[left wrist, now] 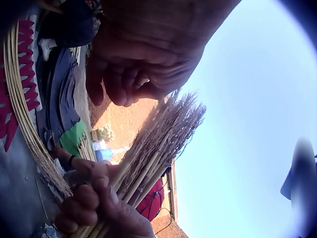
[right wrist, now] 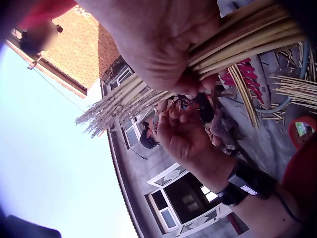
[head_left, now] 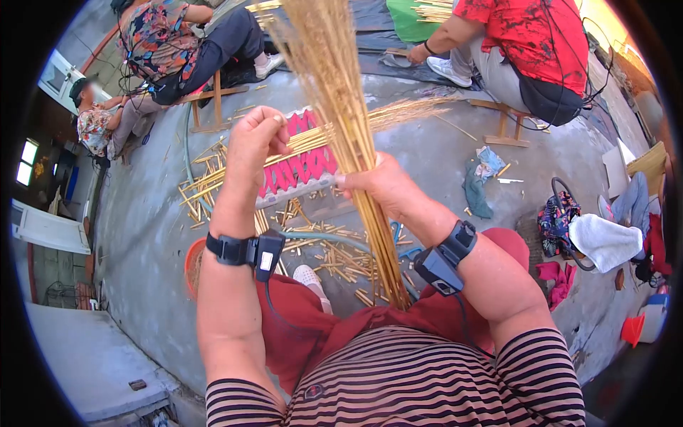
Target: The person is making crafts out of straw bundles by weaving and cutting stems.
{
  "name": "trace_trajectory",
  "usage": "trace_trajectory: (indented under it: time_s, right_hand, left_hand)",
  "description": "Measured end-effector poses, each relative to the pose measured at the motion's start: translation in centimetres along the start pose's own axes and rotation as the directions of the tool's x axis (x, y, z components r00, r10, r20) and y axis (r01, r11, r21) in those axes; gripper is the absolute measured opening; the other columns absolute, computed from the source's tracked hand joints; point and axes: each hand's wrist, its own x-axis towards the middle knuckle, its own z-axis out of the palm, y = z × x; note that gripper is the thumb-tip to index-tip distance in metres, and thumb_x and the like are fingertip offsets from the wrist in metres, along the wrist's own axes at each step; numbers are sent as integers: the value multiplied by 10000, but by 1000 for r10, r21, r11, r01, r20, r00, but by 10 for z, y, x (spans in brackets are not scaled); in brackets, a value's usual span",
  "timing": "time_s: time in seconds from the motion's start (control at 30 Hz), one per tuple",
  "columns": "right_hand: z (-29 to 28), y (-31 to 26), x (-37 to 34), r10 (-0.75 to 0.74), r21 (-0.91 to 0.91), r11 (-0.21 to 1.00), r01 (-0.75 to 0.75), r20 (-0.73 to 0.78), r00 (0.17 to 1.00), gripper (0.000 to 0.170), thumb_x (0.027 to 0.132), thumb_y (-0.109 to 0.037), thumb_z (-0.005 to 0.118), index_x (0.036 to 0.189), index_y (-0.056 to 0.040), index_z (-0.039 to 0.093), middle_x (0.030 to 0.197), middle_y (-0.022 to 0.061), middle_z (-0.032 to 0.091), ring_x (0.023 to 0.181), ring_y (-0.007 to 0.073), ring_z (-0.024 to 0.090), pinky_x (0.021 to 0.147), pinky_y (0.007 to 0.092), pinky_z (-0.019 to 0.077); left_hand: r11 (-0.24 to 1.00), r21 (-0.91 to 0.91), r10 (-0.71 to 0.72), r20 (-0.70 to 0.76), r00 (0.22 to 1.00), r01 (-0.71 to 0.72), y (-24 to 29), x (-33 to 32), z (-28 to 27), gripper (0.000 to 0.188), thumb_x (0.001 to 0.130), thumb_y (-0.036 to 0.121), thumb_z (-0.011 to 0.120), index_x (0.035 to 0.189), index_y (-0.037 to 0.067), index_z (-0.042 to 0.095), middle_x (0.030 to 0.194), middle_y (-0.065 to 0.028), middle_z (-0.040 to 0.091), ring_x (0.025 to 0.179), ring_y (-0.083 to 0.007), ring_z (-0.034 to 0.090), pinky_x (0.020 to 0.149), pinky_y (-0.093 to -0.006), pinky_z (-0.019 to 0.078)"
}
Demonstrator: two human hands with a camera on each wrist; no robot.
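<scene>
My right hand [head_left: 388,188] grips an upright bundle of long straw stalks [head_left: 345,135] with feathery tops. Its cut ends reach down between my knees. In the left wrist view, the thumb and curled fingers of that hand wrap round the stalks [left wrist: 143,173]. My left hand [head_left: 252,146] is raised left of the bundle, apart from it, its fingers curled in and nothing visible in them; the right wrist view shows this hand [right wrist: 183,136] beside the feathery tops. Beyond my hands, more stalks [head_left: 295,144] lie across a pink-and-grey rack [head_left: 302,169].
Cut stalk pieces [head_left: 341,263] litter the concrete floor around a hose [head_left: 320,236]. An orange-rimmed bucket [head_left: 192,267] stands left of my leg. Other people [head_left: 526,43] sit on low stools ahead. A cloth [head_left: 478,188] and a bag [head_left: 558,220] lie to the right.
</scene>
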Motion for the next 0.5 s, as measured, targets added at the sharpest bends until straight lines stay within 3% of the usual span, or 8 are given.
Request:
trace_trajectory:
  time_s: [0.03, 0.13, 0.27, 0.3, 0.37, 0.47, 0.5]
  right_hand:
    - [-2, -3, -1, 15, -19, 1000, -16, -50, 999, 157, 769, -70, 703, 883, -26, 603, 721, 35, 607, 593, 115, 571, 549, 251, 474]
    - [-12, -21, -3, -124, -5, 992, 124, -140, 982, 179, 757, -79, 723, 870, -25, 595, 667, 15, 579, 537, 99, 547, 483, 232, 440]
    - [-28, -47, -15, -223, -35, 974, 222, -269, 937, 146, 780, -84, 711, 855, -31, 598, 654, 6, 564, 531, 89, 531, 492, 218, 437]
    - [-31, -50, -16, -239, -43, 971, 237, -271, 932, 150, 788, -98, 703, 860, -33, 590, 660, 9, 558, 545, 94, 531, 507, 226, 436]
    - [-34, -51, -19, -270, -58, 963, 265, -279, 922, 161, 802, -126, 687, 869, -36, 572, 673, 16, 548, 574, 105, 529, 537, 241, 435]
    - [-34, -48, -17, -283, -30, 958, 286, -282, 917, 142, 815, -115, 668, 870, -33, 565, 678, 22, 544, 586, 107, 530, 548, 250, 439]
    - [-34, -48, -16, -276, -28, 960, 280, -290, 917, 138, 818, -113, 664, 871, -34, 564, 681, 22, 545, 588, 108, 530, 551, 254, 441]
  left_hand:
    - [1000, -17, 1, -48, 999, -2, -7, 8, -12, 110, 896, 135, 529, 815, 73, 570, 642, -17, 573, 485, -89, 549, 513, -234, 520]
    - [998, -63, -8, -149, 989, -1, -36, 26, -47, 140, 906, 175, 544, 816, 71, 567, 643, -17, 574, 471, -91, 545, 506, -238, 514]
    - [948, 289, -97, -132, 987, 131, -114, 56, -77, 113, 888, 147, 586, 916, 44, 623, 749, -55, 633, 658, -125, 623, 590, -274, 521]
    - [862, 506, 7, -74, 997, 31, -129, 56, -77, 111, 861, 126, 604, 931, 46, 631, 804, -77, 645, 718, -179, 629, 644, -307, 522]
    - [537, 825, 157, 109, 982, -177, -152, 53, -71, 160, 806, 86, 640, 962, 51, 647, 914, -121, 668, 839, -287, 642, 751, -373, 524]
    - [345, 870, 230, 286, 930, -353, -171, 51, -61, 223, 749, 66, 670, 970, 43, 646, 966, -150, 648, 920, -356, 603, 844, -417, 481]
    - [271, 868, 224, 364, 904, -416, -174, 53, -59, 219, 750, 59, 648, 969, 49, 652, 982, -151, 647, 931, -332, 608, 810, -421, 496]
